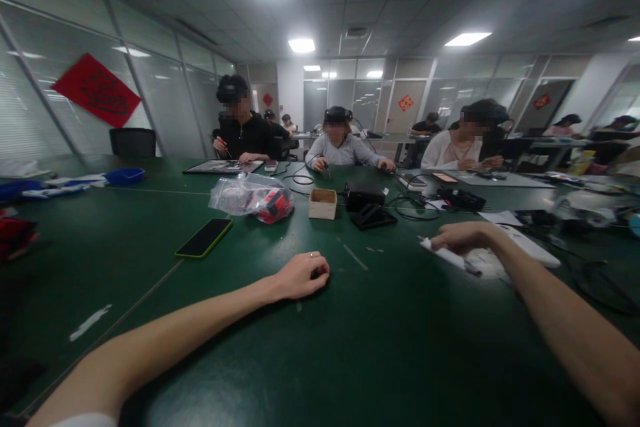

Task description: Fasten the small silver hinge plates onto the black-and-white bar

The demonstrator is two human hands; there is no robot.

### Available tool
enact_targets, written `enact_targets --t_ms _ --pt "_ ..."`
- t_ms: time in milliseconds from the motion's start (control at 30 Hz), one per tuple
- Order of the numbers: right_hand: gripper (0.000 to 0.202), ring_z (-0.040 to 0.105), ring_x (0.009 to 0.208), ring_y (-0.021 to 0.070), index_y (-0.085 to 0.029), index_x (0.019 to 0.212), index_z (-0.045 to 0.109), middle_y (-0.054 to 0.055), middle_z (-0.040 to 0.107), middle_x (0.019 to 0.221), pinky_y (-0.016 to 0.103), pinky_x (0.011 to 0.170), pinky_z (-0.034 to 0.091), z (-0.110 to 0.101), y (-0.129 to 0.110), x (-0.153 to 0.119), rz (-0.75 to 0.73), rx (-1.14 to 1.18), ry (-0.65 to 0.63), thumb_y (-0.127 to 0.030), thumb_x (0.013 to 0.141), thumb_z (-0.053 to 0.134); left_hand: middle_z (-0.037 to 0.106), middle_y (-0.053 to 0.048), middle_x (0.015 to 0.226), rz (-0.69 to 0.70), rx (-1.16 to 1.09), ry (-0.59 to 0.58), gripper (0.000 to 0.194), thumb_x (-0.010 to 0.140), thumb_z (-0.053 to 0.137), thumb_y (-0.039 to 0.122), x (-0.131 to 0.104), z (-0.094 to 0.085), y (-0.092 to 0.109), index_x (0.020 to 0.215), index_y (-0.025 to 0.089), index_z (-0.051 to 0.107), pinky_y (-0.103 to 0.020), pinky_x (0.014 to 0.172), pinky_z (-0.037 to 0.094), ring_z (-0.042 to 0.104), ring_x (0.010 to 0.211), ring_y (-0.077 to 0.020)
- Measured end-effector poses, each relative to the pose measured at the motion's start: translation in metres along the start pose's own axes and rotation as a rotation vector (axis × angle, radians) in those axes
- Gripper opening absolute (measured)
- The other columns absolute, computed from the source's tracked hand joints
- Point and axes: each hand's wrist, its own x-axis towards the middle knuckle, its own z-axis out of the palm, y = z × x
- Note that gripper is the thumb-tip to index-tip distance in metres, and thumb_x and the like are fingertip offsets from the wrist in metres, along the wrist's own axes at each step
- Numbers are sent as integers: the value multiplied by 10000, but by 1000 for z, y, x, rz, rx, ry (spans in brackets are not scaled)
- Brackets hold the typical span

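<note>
My left hand (303, 275) rests on the green table, its fingers curled in. A dark gap shows between thumb and fingers, and I cannot make out whether anything is in it. Over to the right, my right hand (463, 238) is closed on a white flat piece that looks like paper (447, 255), with dark bits at its ends; motion blurs it. Below that hand lies a pale, crumpled-looking thing (487, 261), partly behind the forearm. A white flat device (533, 245) sits just right of it.
A phone with a green edge (204, 238) lies left of centre. Farther back are a clear plastic bag (240, 195) with something red and black, a small open box (323, 204), a black device (364, 196) and cables (415, 208). Several people sit across the table.
</note>
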Motion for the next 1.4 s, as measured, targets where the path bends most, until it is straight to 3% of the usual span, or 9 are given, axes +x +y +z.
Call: enact_targets --t_ms 100,200,400,500,667,900,1033,1233,1400 --pt "209 590 474 168 -98 603 621 52 619 540 263 491 480 30 -56 -10 -33 -44 -326 -261 568 746 583 -15 826 -10 5 -2 91 839 525 225 0 0 1 862 175 597 -225 645 429 558 713 -135" --pt "299 608 491 163 -115 654 605 53 632 582 272 503 520 66 -107 -37 -218 -191 -601 -407 704 640 584 -16 834 -17 19 -3 104 845 539 256 0 -2 3 886 176 592 -238 656 428 561 728 -143" --pt "491 625 502 151 -154 877 578 51 664 677 238 446 515 116 -144 -84 -378 -96 -508 -602 857 377 599 -41 866 17 55 -13 149 862 546 270 -1 -4 5 953 161 592 -262 695 426 560 785 -170" --pt "606 623 505 169 -147 855 583 70 657 674 268 464 510 112 -140 -82 -382 -136 -496 -656 871 255 599 -45 855 43 46 -14 134 884 514 248 -1 -3 3 929 160 604 -260 708 427 561 784 -167" --pt "471 629 717 214 -162 868 597 100 656 840 300 621 475 97 -128 -60 -579 -274 -134 -562 886 351 603 -52 923 12 37 -19 144 906 493 244 -1 -1 0 954 167 605 -261 724 436 572 815 -170" --pt "303 589 735 163 -182 936 599 43 631 863 249 637 432 106 -119 -47 -768 -220 -253 -426 904 423 596 -51 950 -27 36 -6 177 920 452 203 0 -3 2 1007 174 603 -252 715 445 575 822 -162" --pt "350 597 773 162 -208 956 637 16 653 896 234 654 436 81 -100 -20 -650 -216 -344 -515 815 546 588 -51 963 -20 19 10 178 920 441 214 0 -1 -2 1000 183 596 -257 733 449 572 833 -162" --pt "512 510 1120 284 -126 1223 505 170 537 1234 365 907 396 28 -14 36 -127 -223 131 -494 876 427 589 -49 969 -9 35 8 177 904 455 222 -1 1 -4 1022 190 584 -262 711 443 569 821 -166" --pt "674 394 1227 414 -10 1339 356 319 398 1316 543 942 328 32 84 51 239 -229 391 -516 900 280 595 -50 973 -12 63 0 187 912 438 214 -1 0 -3 1025 189 585 -264 721 440 569 824 -168"
